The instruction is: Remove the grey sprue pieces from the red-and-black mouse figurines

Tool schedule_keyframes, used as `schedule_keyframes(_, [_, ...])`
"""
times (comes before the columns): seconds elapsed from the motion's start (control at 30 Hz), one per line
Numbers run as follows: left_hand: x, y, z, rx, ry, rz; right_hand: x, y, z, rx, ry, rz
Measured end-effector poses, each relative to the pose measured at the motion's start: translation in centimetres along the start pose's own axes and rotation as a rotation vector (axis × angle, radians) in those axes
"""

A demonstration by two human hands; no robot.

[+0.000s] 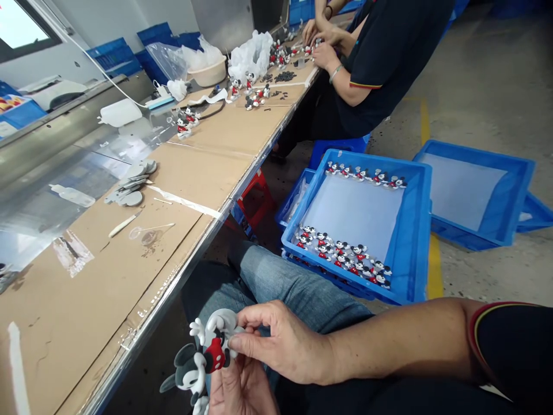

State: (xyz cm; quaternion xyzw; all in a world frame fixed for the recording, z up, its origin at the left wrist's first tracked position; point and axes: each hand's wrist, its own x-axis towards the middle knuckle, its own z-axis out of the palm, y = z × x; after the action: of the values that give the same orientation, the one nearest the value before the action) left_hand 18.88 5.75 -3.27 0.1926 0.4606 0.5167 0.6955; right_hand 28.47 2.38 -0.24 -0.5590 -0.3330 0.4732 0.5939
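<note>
A Mickey Mouse figurine [215, 354] with red shorts, dark ears and white hands lies tilted in my grasp, in front of my lap. My left hand [244, 387] holds it from below, fingers closed around its body and partly hidden by it. From the right, my right hand [285, 344] pinches the leg end between thumb and fingers, at a pale grey rounded piece [224, 319]. Whether that piece is joined to the figurine I cannot tell. The figurine's head points down and left, near the table edge.
Left is a cardboard-covered table [173, 271] with a craft knife [124, 223], grey flat pieces [132, 183] and a white bottle [73, 195]. A blue tray [419, 230] of figurines stands right, beside another blue tray [518, 190]. A co-worker [389, 63] sits farther along the table.
</note>
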Motion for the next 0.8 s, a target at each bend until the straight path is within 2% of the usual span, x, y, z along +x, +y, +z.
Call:
schedule_keyframes(0.1, [0.6,-0.1,-0.7,0.005,-0.020,-0.004,0.0,0.0,0.0,-0.034,0.006,0.008])
schedule_keyframes(0.23, [2.0,-0.5,-2.8,0.065,-0.139,-0.045,-0.1,-0.1,0.1,-0.018,-0.011,-0.016])
schedule_keyframes(0.3, [2.5,-0.8,-3.6,0.077,-0.143,-0.039,-0.2,0.0,0.2,-0.022,-0.018,-0.036])
schedule_keyframes(0.43, [3.1,-1.0,-4.6,0.093,-0.144,-0.037,-0.5,0.2,0.5,-0.098,0.020,-0.162])
schedule_keyframes(0.53, [3.3,-0.8,-5.1,0.158,-0.223,-0.036,-0.8,0.4,0.7,-0.144,0.051,-0.294])
schedule_keyframes(0.63, [2.3,-0.3,-5.0,0.262,-0.280,-0.011,-1.1,0.3,0.9,-0.163,0.078,-0.409])
schedule_keyframes(0.8, [-1.4,0.2,-3.4,0.340,-0.292,0.014,-1.6,0.0,1.1,-0.187,0.112,-0.509])
